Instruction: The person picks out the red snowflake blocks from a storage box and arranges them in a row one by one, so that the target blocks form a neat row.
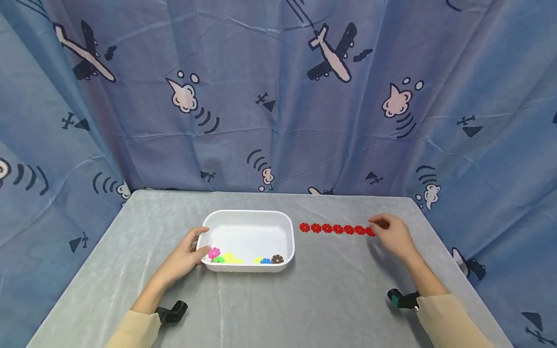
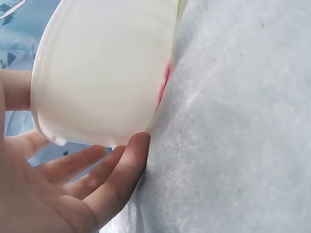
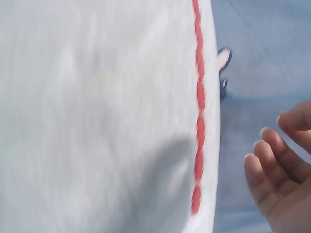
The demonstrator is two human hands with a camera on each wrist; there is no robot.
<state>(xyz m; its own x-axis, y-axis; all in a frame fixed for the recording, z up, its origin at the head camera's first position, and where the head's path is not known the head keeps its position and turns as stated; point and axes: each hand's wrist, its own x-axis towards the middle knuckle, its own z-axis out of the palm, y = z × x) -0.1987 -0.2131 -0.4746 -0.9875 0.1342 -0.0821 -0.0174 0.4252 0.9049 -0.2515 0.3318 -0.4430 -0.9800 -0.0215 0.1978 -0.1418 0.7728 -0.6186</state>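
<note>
A white plastic tray (image 1: 248, 234) stands on the table, with small flower-shaped discs lying along its near side: pink (image 1: 213, 253), green (image 1: 218, 259), yellow, blue (image 1: 266, 261) and brown (image 1: 277, 259). My left hand (image 1: 186, 253) holds its left end, thumb at the rim and fingers against the outer wall. To the right of the tray, several red flower-shaped discs (image 1: 338, 229) lie in a nearly straight row. Over the row's right end hovers my right hand (image 1: 393, 235). The right wrist view shows its fingers (image 3: 274, 167) loosely bent, with nothing visible between them.
A grey cloth covers the table (image 1: 261, 309). Behind it and at both sides hangs a blue curtain (image 1: 278, 111) printed with planes. Black straps with devices are on both wrists, the left device (image 1: 173, 311) being close to the tabletop.
</note>
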